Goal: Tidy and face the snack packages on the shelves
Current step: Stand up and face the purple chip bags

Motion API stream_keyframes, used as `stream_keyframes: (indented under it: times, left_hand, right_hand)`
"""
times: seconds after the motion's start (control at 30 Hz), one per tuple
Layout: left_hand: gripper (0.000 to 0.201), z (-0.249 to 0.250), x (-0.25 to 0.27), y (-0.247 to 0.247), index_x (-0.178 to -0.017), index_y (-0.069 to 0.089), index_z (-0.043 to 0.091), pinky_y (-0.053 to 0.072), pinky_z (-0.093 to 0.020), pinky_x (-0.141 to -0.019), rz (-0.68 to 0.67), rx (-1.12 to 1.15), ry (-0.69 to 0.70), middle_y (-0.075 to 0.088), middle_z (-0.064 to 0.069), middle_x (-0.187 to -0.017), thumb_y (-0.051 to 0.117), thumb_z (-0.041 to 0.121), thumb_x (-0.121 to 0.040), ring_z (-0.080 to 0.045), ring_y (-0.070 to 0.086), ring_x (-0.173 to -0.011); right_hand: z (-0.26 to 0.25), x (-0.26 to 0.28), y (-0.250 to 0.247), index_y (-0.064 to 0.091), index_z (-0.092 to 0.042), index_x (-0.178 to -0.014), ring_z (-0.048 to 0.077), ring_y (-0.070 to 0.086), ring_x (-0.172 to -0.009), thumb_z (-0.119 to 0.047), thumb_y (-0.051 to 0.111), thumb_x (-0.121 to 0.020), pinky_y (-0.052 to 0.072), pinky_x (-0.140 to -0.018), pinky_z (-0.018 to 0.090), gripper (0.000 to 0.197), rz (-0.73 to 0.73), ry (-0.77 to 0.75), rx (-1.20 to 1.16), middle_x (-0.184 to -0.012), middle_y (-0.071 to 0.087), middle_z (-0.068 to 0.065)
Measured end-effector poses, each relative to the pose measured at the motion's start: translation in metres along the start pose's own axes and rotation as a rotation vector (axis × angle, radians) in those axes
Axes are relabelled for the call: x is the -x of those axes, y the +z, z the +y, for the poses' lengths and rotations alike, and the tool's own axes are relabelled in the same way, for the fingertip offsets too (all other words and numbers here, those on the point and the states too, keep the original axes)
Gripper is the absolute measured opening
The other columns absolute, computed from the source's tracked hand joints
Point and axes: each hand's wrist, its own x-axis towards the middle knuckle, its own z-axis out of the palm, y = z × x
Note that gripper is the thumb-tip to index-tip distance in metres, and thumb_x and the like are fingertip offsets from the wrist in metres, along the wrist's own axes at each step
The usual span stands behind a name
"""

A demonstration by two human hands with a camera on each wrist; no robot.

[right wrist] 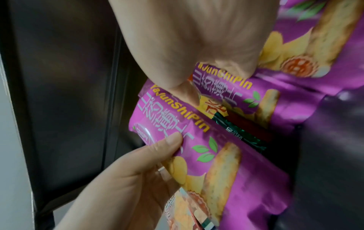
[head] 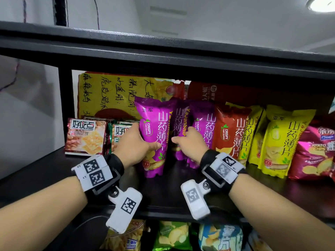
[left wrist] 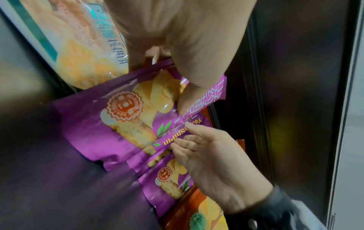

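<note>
Three purple yam-crisp bags stand on the dark shelf (head: 181, 192). My left hand (head: 144, 140) grips the leftmost purple bag (head: 155, 127) from its left side, thumb across the front, fingers hidden behind it. That bag (left wrist: 94, 124) fills the left wrist view under my left thumb (left wrist: 183, 107). My right hand (head: 182, 135) pinches the second purple bag (head: 178, 124), which stands edge-on between the other two. The right wrist view shows my right thumb (right wrist: 189, 96) pushed between the first bag (right wrist: 226, 163) and the second bag (right wrist: 236, 93). The third purple bag (head: 204, 127) stands just to the right.
Cracker packs (head: 85, 136) stand left of the purple bags; an orange bag (head: 230, 131), yellow bags (head: 279, 140) and a red potato-chip bag (head: 313, 153) stand to the right. A yellow handwritten box (head: 108, 95) leans behind. The upper shelf board (head: 163, 51) hangs close overhead. More bags (head: 172, 234) fill the shelf below.
</note>
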Motion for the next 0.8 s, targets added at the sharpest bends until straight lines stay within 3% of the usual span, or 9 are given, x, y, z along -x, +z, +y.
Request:
stream_keyframes:
  times: [0.07,0.2,0.3,0.4,0.5,0.6,0.7,0.8]
  left_hand:
    - [0.061,-0.001,-0.001,0.000,-0.119,0.056,0.015,0.056,-0.042,-0.090,0.008,-0.031,0.013,0.072,0.001,-0.110,0.092,0.023,-0.070,-0.018,0.069,-0.096]
    - [0.060,-0.005,-0.001,-0.002,-0.117,0.055,0.018,0.056,-0.037,-0.085,0.017,-0.062,0.035,0.072,0.003,-0.108,0.091,0.024,-0.070,-0.015,0.069,-0.093]
    - [0.057,-0.008,-0.002,-0.003,-0.113,0.055,0.021,0.056,-0.033,-0.080,0.023,-0.079,0.040,0.072,0.006,-0.104,0.092,0.025,-0.069,-0.010,0.069,-0.088]
    - [0.055,-0.008,-0.004,-0.002,-0.111,0.055,0.022,0.057,-0.038,-0.083,0.024,-0.094,0.043,0.072,0.007,-0.104,0.091,0.025,-0.070,-0.011,0.069,-0.089]
    - [0.056,-0.008,-0.006,-0.002,-0.113,0.053,0.022,0.057,-0.042,-0.086,0.021,-0.116,0.041,0.071,0.006,-0.106,0.090,0.026,-0.072,-0.015,0.069,-0.093]
    - [0.056,-0.005,-0.007,-0.001,-0.113,0.052,0.020,0.055,-0.039,-0.084,0.037,-0.133,0.044,0.069,0.004,-0.105,0.090,0.027,-0.072,-0.017,0.068,-0.092]
    - [0.054,-0.001,-0.009,0.001,-0.107,0.048,0.015,0.049,-0.031,-0.068,0.064,-0.131,0.036,0.065,0.001,-0.098,0.089,0.023,-0.072,-0.014,0.065,-0.083]
    - [0.055,0.003,-0.012,0.003,-0.103,0.045,0.011,0.047,-0.032,-0.064,0.097,-0.115,0.008,0.062,-0.007,-0.098,0.089,0.019,-0.072,-0.021,0.064,-0.083]
  right_hand:
    - [-0.004,-0.011,0.008,0.047,0.003,-0.121,0.033,0.061,-0.106,-0.019,0.067,-0.086,0.045,-0.079,0.034,0.046,0.020,0.054,0.021,-0.112,0.060,0.018]
    - [-0.009,-0.033,0.022,0.047,0.001,-0.126,0.036,0.057,-0.118,-0.014,0.060,-0.089,0.049,-0.095,0.036,0.042,0.017,0.111,-0.006,-0.129,0.056,0.022]
    - [-0.009,-0.046,0.029,0.039,0.006,-0.127,0.038,0.059,-0.115,-0.007,0.060,-0.086,0.045,-0.087,0.033,0.047,0.136,0.125,-0.023,-0.124,0.059,0.024]
    - [-0.003,-0.055,0.032,0.041,0.001,-0.125,0.038,0.062,-0.110,-0.004,0.059,-0.084,0.042,-0.078,0.030,0.045,0.195,0.105,-0.003,-0.119,0.062,0.022]
    - [0.003,-0.058,0.030,0.049,-0.007,-0.095,0.035,0.067,-0.094,-0.006,0.061,-0.082,0.043,-0.068,0.028,0.018,0.198,0.074,0.060,-0.096,0.066,0.013]
    - [0.000,-0.052,0.025,0.055,-0.009,-0.079,0.033,0.068,-0.082,-0.016,0.066,-0.076,0.051,-0.066,0.031,0.013,0.130,0.021,0.173,-0.084,0.066,0.010]
    - [-0.005,-0.041,0.019,0.055,-0.010,-0.078,0.032,0.063,-0.076,-0.029,0.072,-0.071,0.044,-0.064,0.030,0.026,0.094,-0.039,0.277,-0.078,0.062,0.005]
    - [-0.010,-0.028,0.009,0.046,-0.005,-0.106,0.035,0.066,-0.094,-0.037,0.080,-0.071,0.046,-0.069,0.033,0.058,0.105,-0.092,0.356,-0.099,0.065,0.011]
